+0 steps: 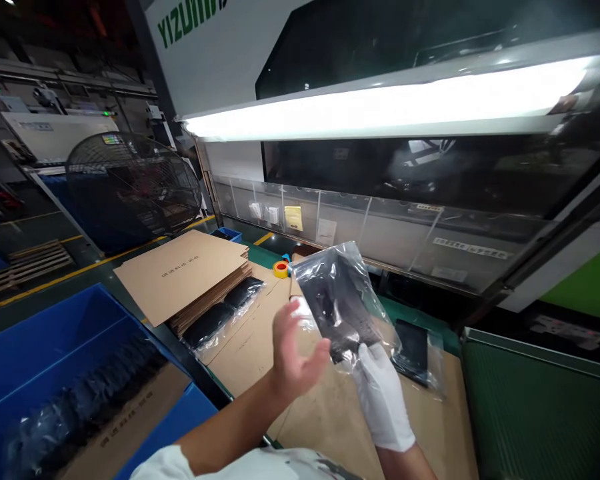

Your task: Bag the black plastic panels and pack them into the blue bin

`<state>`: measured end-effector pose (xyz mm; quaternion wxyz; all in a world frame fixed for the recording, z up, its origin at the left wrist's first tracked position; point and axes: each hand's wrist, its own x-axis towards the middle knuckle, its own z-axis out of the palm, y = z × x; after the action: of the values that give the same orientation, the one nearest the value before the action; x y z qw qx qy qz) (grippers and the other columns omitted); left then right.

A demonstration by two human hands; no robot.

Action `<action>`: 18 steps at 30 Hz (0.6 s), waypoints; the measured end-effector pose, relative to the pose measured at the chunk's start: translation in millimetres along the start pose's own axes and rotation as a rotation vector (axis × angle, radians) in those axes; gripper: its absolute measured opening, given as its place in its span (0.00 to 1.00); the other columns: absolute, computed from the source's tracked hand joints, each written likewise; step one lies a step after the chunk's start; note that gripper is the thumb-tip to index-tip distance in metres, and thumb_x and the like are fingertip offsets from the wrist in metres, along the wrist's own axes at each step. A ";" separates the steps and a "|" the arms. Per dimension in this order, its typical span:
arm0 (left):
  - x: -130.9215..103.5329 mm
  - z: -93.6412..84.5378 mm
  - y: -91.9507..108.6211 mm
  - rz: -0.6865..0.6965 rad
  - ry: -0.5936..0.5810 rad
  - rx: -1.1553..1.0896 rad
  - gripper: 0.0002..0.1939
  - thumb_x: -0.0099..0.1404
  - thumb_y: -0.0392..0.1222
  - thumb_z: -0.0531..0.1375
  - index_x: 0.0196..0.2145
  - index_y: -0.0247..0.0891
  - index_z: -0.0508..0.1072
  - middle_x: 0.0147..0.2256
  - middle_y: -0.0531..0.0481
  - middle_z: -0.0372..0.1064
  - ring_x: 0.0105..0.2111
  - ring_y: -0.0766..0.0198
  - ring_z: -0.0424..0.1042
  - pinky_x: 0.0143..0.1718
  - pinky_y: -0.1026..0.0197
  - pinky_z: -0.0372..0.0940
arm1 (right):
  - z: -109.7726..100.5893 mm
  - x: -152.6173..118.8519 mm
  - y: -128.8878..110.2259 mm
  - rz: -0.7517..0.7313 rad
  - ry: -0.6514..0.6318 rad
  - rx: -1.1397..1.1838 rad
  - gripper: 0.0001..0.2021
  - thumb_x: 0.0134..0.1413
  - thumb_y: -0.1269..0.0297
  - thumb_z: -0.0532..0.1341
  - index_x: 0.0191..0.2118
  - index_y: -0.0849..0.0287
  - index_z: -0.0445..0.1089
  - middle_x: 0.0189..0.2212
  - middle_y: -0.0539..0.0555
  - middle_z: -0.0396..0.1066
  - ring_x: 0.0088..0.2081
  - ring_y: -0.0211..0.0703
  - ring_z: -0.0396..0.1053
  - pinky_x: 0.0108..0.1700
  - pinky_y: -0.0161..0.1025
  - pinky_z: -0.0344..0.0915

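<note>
Over a brown-topped bench (250,340), the gloved right grip (383,397) pinches a clear bag (375,300) holding a dark piece (327,297), the bare left grip (295,357) unclenched beside it.

Here we are, bare left hand (291,357) upright, thumb (319,360) spread wide, while our gloved right hand (383,399) pinches!

1 clear plastic bag (349,293), thin, shiny and creased, with 1 flat, dark piece (325,308) inside it, roughly rectangular. The bag is held tilted above the table (325,417), its top end leaning toward the left. Its lower end is gripped by the white-gloved right hand (380,393). Loose plastic extends past the piece's right side, and bright reflections partly hide the piece's surface.
</note>
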<state>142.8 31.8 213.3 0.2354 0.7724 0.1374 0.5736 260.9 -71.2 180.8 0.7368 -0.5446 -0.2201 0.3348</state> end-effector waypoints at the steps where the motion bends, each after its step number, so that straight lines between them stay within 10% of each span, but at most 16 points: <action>1: -6.3 -2.5 -4.8 -0.206 0.059 -0.057 0.39 0.64 0.47 0.60 0.66 0.48 0.44 0.66 0.40 0.48 0.62 0.49 0.55 0.63 0.43 0.50 | 0.6 -3.4 -2.3 0.009 0.001 0.054 0.27 0.56 0.51 0.60 0.60 0.51 0.62 0.55 0.54 0.70 0.53 0.51 0.70 0.49 0.44 0.72; 6: -15.8 -2.5 -13.7 -0.820 -0.363 -0.541 0.28 0.61 0.59 0.60 0.49 0.35 0.72 0.48 0.39 0.71 0.46 0.53 0.70 0.49 0.54 0.64 | 7.7 -12.7 -2.6 0.078 -0.013 0.304 0.25 0.53 0.54 0.64 0.57 0.53 0.65 0.54 0.55 0.71 0.53 0.49 0.71 0.52 0.43 0.71; 10: -20.1 -4.5 -5.3 -0.951 -0.377 -0.499 0.21 0.54 0.57 0.67 0.25 0.33 0.75 0.26 0.47 0.73 0.30 0.61 0.71 0.36 0.60 0.64 | 9.6 -14.7 3.8 0.081 0.023 0.344 0.23 0.48 0.56 0.67 0.51 0.56 0.68 0.49 0.55 0.74 0.48 0.49 0.73 0.52 0.46 0.71; 14: -31.2 -12.8 -5.0 -0.974 -0.289 -0.419 0.21 0.52 0.57 0.68 0.25 0.34 0.74 0.24 0.49 0.72 0.28 0.64 0.69 0.32 0.63 0.62 | 3.6 -17.6 6.8 0.081 0.067 0.186 0.22 0.53 0.51 0.62 0.50 0.56 0.67 0.49 0.59 0.72 0.49 0.52 0.72 0.51 0.46 0.71; 18: -41.6 -21.2 -4.4 -0.963 -0.478 -0.467 0.23 0.55 0.60 0.65 0.25 0.34 0.74 0.24 0.50 0.70 0.26 0.66 0.68 0.31 0.63 0.62 | -2.9 -23.4 11.5 0.046 0.062 -0.101 0.18 0.55 0.47 0.58 0.41 0.56 0.70 0.44 0.62 0.73 0.48 0.55 0.72 0.51 0.46 0.70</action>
<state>110.3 19.8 181.8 0.6580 0.6585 0.2859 0.2272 244.0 -88.1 169.9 0.7069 -0.5961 -0.2014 0.3231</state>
